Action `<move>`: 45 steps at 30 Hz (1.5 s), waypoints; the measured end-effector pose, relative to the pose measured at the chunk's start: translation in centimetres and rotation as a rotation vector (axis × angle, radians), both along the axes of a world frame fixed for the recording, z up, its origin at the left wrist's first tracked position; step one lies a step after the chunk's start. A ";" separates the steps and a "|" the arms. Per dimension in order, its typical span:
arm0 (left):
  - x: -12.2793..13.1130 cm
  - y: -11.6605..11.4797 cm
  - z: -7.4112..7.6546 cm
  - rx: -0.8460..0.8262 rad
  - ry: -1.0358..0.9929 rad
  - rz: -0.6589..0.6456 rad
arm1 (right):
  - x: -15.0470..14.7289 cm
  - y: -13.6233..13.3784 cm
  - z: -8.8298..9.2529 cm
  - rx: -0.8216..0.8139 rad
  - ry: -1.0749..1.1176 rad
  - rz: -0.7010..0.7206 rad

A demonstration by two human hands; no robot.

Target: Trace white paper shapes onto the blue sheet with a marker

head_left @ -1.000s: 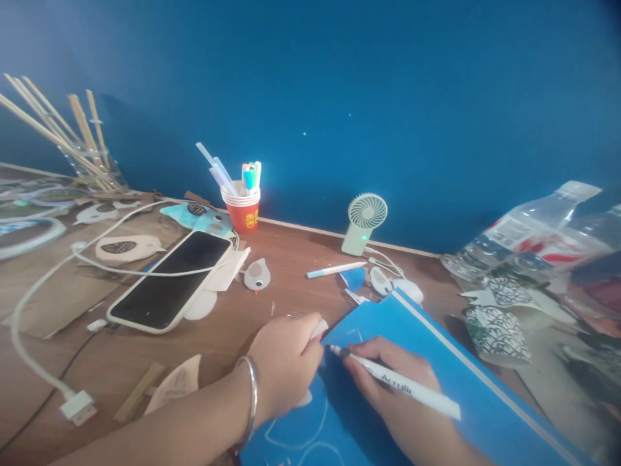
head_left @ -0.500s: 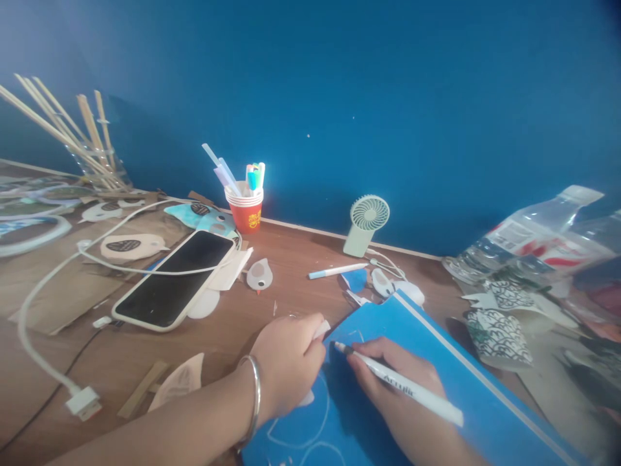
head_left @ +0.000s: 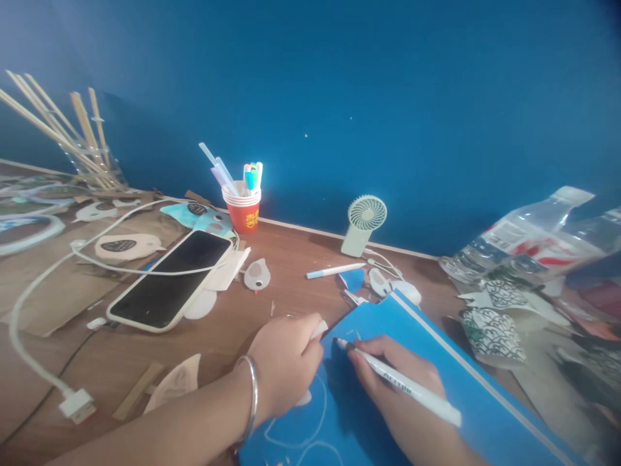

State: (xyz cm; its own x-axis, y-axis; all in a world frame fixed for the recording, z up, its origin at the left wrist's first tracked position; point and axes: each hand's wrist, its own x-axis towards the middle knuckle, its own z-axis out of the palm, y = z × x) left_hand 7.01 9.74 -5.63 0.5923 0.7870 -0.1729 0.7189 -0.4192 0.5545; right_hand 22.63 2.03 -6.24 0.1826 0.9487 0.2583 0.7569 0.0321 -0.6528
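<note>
My right hand [head_left: 395,382] grips a white acrylic marker [head_left: 417,391] with its dark tip at the surface of a blue board [head_left: 388,323]. Whether the tip touches cannot be made out. My left hand [head_left: 286,362], with a silver bangle at the wrist, is closed just left of the marker tip, over the board's left edge. A pale cutout [head_left: 319,329] pokes out from its fingers, and a pale edge also shows below the palm; most of it is hidden. White curved outlines are drawn on the board near the left hand.
A phone [head_left: 169,281] with a white cable lies left, beside a bird cutout [head_left: 257,275]. Behind stand a red paper cup [head_left: 242,210] of pens and a small fan [head_left: 363,223]. Another marker [head_left: 334,270] lies near the fan. Plastic bottles [head_left: 528,230] lie at right.
The whole view has shifted slightly left. The marker tip has moved a little to the right over the board. My left hand keeps its place and grip.
</note>
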 end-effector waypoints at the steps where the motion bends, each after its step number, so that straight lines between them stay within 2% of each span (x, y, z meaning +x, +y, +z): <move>1: 0.1 0.0 0.0 0.000 0.013 0.004 | 0.1 0.0 0.0 0.000 -0.007 -0.028; 5: 0.2 0.1 0.1 -0.004 0.018 0.003 | 0.3 -0.2 0.1 0.010 -0.014 -0.094; 12: 0.0 -0.1 0.5 0.005 0.038 0.021 | 0.1 -0.1 0.0 0.000 -0.012 0.000; 16: -0.1 -0.2 0.5 -0.014 -0.032 -0.003 | 0.3 -0.1 0.1 -0.012 -0.035 -0.061; 20: -0.1 -0.2 0.6 -0.015 -0.013 0.024 | 0.6 -0.1 0.2 -0.005 -0.026 -0.108; 28: -0.3 -0.1 1.0 -0.022 -0.028 -0.008 | 0.2 0.0 0.2 -0.040 -0.029 -0.031; 35: -0.4 -0.1 0.0 0.017 -0.063 -0.002 | 1.0 -0.1 0.3 -0.012 0.000 -0.149; 38: -0.4 -0.2 -0.4 0.043 -0.065 0.003 | 0.9 0.0 0.3 -0.008 0.010 -0.149; 43: -0.4 -0.2 0.5 -0.015 -0.073 -0.003 | 0.6 0.0 0.2 -0.033 -0.025 -0.074; 45: -0.3 -0.2 0.7 -0.020 -0.066 0.001 | 0.7 0.0 0.2 -0.043 -0.025 -0.089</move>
